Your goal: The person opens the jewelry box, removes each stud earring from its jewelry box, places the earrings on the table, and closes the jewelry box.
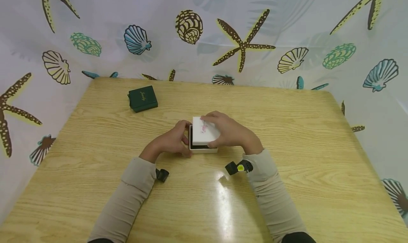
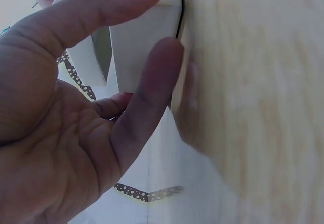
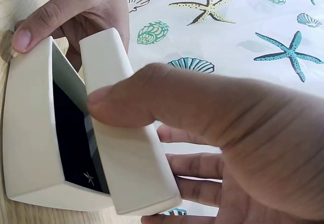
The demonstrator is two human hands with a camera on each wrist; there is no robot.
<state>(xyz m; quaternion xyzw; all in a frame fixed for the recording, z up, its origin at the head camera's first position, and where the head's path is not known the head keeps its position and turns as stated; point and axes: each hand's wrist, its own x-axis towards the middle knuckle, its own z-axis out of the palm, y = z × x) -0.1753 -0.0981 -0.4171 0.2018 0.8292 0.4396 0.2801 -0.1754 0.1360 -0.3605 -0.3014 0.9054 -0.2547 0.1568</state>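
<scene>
A small white box sits on the table in front of me, its lid [image 1: 199, 135] raised and slightly askew above the base [image 1: 204, 151]. Pink print marks the lid's top. My right hand [image 1: 231, 129] grips the lid by opposite edges, thumb on the near side. My left hand [image 1: 172, 140] holds the base at its left side, with the thumb at the near corner and fingers at the far one. Through the gap in the right wrist view, a black insert [image 3: 73, 133] with a small pale star-like mark shows inside the base [image 3: 30, 123].
A dark green box [image 1: 142, 98] with gold lettering lies at the back left of the wooden table [image 1: 287, 122]. Behind the table hangs a white cloth [image 1: 159, 9] printed with shells and starfish.
</scene>
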